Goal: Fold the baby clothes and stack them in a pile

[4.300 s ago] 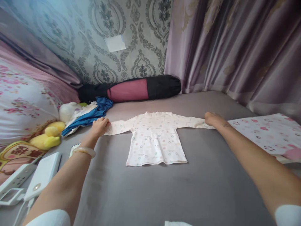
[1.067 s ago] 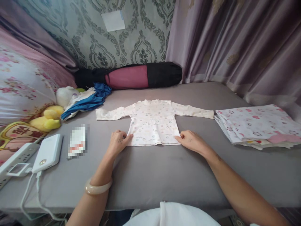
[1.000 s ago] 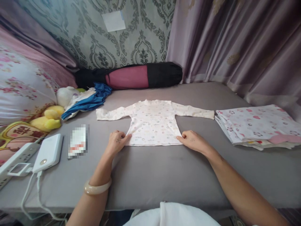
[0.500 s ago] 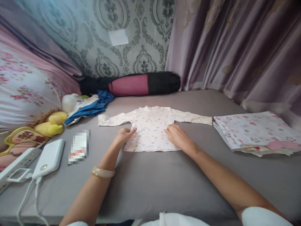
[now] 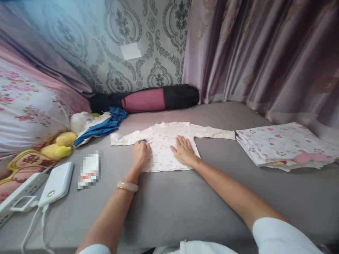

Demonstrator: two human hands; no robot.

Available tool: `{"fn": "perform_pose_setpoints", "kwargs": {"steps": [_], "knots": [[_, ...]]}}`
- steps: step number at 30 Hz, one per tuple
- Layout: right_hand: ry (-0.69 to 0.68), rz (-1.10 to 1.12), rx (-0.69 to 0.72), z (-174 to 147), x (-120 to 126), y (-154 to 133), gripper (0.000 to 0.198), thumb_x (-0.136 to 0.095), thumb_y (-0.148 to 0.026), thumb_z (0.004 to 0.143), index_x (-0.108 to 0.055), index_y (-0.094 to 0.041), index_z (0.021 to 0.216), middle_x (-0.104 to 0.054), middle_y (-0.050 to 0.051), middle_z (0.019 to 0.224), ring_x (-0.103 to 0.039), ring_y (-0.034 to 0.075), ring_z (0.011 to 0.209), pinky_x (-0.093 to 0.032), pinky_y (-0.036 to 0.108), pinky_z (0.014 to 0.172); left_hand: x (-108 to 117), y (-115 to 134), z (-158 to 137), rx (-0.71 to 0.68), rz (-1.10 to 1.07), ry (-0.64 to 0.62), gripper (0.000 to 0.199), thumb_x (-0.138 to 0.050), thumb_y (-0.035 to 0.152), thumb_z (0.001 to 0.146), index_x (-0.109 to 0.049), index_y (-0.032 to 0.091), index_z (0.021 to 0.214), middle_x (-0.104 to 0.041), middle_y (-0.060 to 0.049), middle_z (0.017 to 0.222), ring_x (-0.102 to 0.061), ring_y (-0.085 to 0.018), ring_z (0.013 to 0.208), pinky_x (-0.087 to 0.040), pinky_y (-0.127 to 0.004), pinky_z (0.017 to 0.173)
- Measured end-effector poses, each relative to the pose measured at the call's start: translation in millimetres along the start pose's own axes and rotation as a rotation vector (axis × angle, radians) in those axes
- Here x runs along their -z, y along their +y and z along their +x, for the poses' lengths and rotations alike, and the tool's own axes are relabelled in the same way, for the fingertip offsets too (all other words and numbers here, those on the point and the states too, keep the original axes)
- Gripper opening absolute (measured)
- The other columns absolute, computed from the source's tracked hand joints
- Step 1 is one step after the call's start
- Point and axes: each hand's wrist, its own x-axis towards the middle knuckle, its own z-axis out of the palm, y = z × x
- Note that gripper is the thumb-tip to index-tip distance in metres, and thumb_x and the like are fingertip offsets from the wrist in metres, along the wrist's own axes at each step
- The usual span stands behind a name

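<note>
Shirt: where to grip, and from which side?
Probably the hem, pinched mid-length from the near side. The shirt lies flat, so an edge should lift more easily than the middle. That stretch of hem is exposed, while the right hand lies flat on the front and the left hand is at the left edge.

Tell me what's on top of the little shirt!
The right hand lies flat on the little shirt, and the curled left hand is at its edge. The part under the hands is hidden.
</note>
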Motion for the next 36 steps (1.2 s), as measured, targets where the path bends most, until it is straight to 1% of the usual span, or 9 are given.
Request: {"fn": "perform_pose_setpoints", "kwargs": {"steps": [5, 9, 11, 13, 16, 20, 24, 30, 36], "knots": [[0.039, -0.116, -0.191, -7.4, 15.3, 33.5, 0.072, -0.025, -0.049, 0.098, -0.029, 0.002, 0.148, -0.023, 0.019, 0.157, -0.017, 0.029, 0.146, -0.011, 0.044, 0.118, 8.5, 10.2, -6.4, -0.087, 0.164, 0.059, 0.025, -0.04, 0.02, 0.089, -0.059, 0.007, 0.099, -0.059, -0.021, 0.101, -0.056, -0.033, 0.099, -0.046, -0.046, 0.084], [0.087, -0.17, -0.051, -16.3, 17.9, 19.2, 0.063, -0.027, -0.039, 0.098, -0.034, 0.001, 0.147, -0.026, 0.019, 0.156, -0.017, 0.029, 0.146, -0.006, 0.045, 0.119, 6.7, 42.1, -16.9, -0.269, 0.08, 0.06, 0.026, -0.042, 0.015, 0.087, -0.056, 0.007, 0.107, -0.058, -0.021, 0.108, -0.054, -0.034, 0.109, -0.044, -0.05, 0.092], [0.036, -0.144, 0.054, -19.3, 15.7, 5.8, 0.059, -0.026, -0.033, 0.098, -0.033, -0.003, 0.148, -0.026, 0.016, 0.157, -0.017, 0.026, 0.147, -0.008, 0.043, 0.119, -4.1, 62.8, -26.9, -0.442, -0.066, 0.039, 0.03, -0.04, 0.014, 0.088, -0.053, 0.009, 0.115, -0.06, -0.019, 0.11, -0.053, -0.031, 0.114, -0.042, -0.05, 0.099], [-0.048, -0.114, 0.112, -19.7, 12.2, -3.1, 0.057, -0.025, -0.028, 0.097, -0.032, -0.006, 0.149, -0.025, 0.014, 0.158, -0.018, 0.025, 0.146, -0.013, 0.041, 0.119, -17.6, 79.7, -38.3, -0.524, -0.164, 0.019, 0.04, -0.04, 0.011, 0.086, -0.047, 0.008, 0.125, -0.059, -0.021, 0.119, -0.051, -0.03, 0.122, -0.038, -0.052, 0.106], [-0.081, -0.094, 0.119, -13.5, 7.4, -3.6, 0.057, -0.021, -0.027, 0.097, -0.031, -0.007, 0.15, -0.025, 0.015, 0.158, -0.018, 0.026, 0.147, -0.012, 0.044, 0.118, -29.7, 91.7, -53.7, -0.476, -0.18, -0.082, 0.049, -0.039, 0.008, 0.083, -0.042, 0.003, 0.132, -0.051, -0.026, 0.133, -0.043, -0.032, 0.133, -0.035, -0.053, 0.109], [-0.066, -0.074, 0.043, 9.0, 5.2, 6.9, 0.058, -0.02, -0.033, 0.099, -0.029, -0.009, 0.15, -0.022, 0.014, 0.159, -0.015, 0.026, 0.147, -0.01, 0.047, 0.118, -22.6, 94.3, -66.6, -0.421, -0.139, -0.202, 0.061, -0.042, 0.01, 0.081, -0.033, 0.0, 0.141, -0.034, -0.028, 0.15, -0.025, -0.034, 0.144, -0.028, -0.051, 0.114], [-0.032, -0.078, -0.049, 42.3, 5.0, 16.1, 0.06, -0.022, -0.04, 0.099, -0.028, -0.01, 0.151, -0.021, 0.014, 0.159, -0.014, 0.026, 0.147, -0.008, 0.048, 0.118, -12.2, 100.2, -71.8, -0.353, -0.111, -0.208, 0.058, -0.031, 0.034, 0.096, -0.035, 0.002, 0.144, -0.032, -0.025, 0.152, -0.023, -0.035, 0.145, -0.024, -0.053, 0.116], [0.03, -0.097, -0.14, 87.0, 2.3, 31.6, 0.059, -0.022, -0.041, 0.099, -0.029, -0.012, 0.15, -0.022, 0.014, 0.159, -0.017, 0.027, 0.145, -0.011, 0.05, 0.116, -9.6, 101.0, -74.7, -0.389, -0.117, -0.253, 0.08, -0.028, 0.06, 0.094, -0.031, 0.001, 0.147, -0.023, -0.025, 0.155, -0.015, -0.037, 0.146, -0.018, -0.054, 0.118], [0.158, -0.116, -0.179, 115.1, 14.8, 35.4, 0.043, -0.028, -0.03, 0.099, -0.055, -0.016, 0.129, -0.055, 0.014, 0.134, -0.042, 0.027, 0.126, -0.027, 0.044, 0.106, -6.3, 96.8, -72.1, -0.405, -0.167, -0.277, 0.098, -0.03, 0.076, 0.084, -0.031, 0.002, 0.147, -0.023, -0.027, 0.155, -0.017, -0.04, 0.145, -0.02, -0.057, 0.116]]}}
